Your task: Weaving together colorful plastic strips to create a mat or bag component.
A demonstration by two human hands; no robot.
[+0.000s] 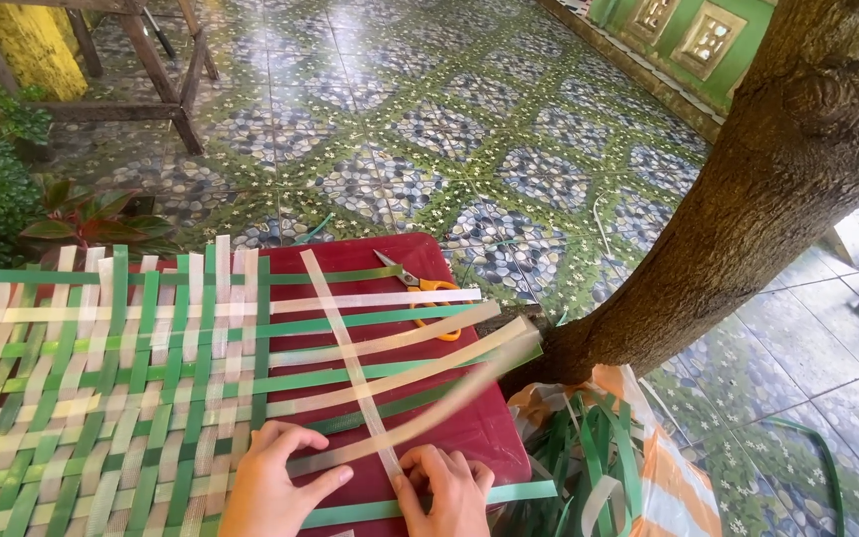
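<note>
A woven mat of green and pale plastic strips lies across a dark red plastic table. Loose strip ends fan out to the right over the table. My left hand rests on the mat's right edge, fingers spread over a pale strip. My right hand pinches the lower end of a pale strip that runs diagonally up across the others. Orange-handled scissors lie at the table's far side, under some strips.
A thick tree trunk rises at the right, close to the table. A bag with green and pale strips sits at its foot. Patterned floor tiles, a wooden bench frame and leafy plants lie beyond.
</note>
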